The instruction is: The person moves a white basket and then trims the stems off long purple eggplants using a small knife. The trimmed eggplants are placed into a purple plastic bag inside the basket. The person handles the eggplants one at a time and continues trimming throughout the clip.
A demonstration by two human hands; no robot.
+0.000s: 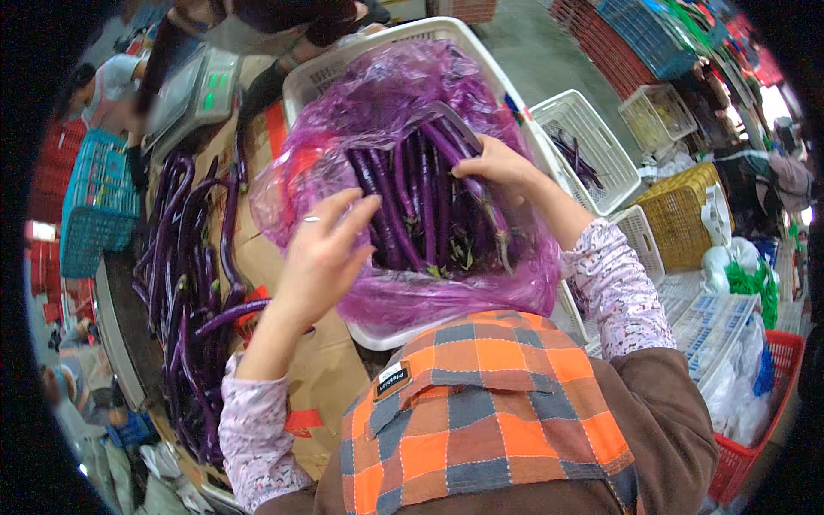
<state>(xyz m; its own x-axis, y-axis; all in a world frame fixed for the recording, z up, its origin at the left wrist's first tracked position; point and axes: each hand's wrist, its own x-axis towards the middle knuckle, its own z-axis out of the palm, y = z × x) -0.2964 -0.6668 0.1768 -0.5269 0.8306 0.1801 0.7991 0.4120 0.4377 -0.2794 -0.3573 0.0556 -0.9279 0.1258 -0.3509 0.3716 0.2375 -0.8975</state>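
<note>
Long purple eggplants [421, 193] lie side by side in a purple plastic bag [399, 84], which lines a white plastic crate [360, 338] in front of me. My right hand [492, 164] is closed around at least one eggplant at the crate's right side; a dark curved strip, perhaps a knife blade, passes by its fingers. Over the bag's left part, my left hand [331, 248] has its fingers apart and holds nothing; it wears a ring. On the cardboard [322, 367] to the left lies a large heap of eggplants [187, 309].
A scale [196, 96] with a green-lit display stands at the upper left, beside a person in dark sleeves [257, 29]. A teal basket [100, 206] is at the far left. White crates [611, 187], a yellow basket [676, 212] and a red basket [740, 460] stand on my right.
</note>
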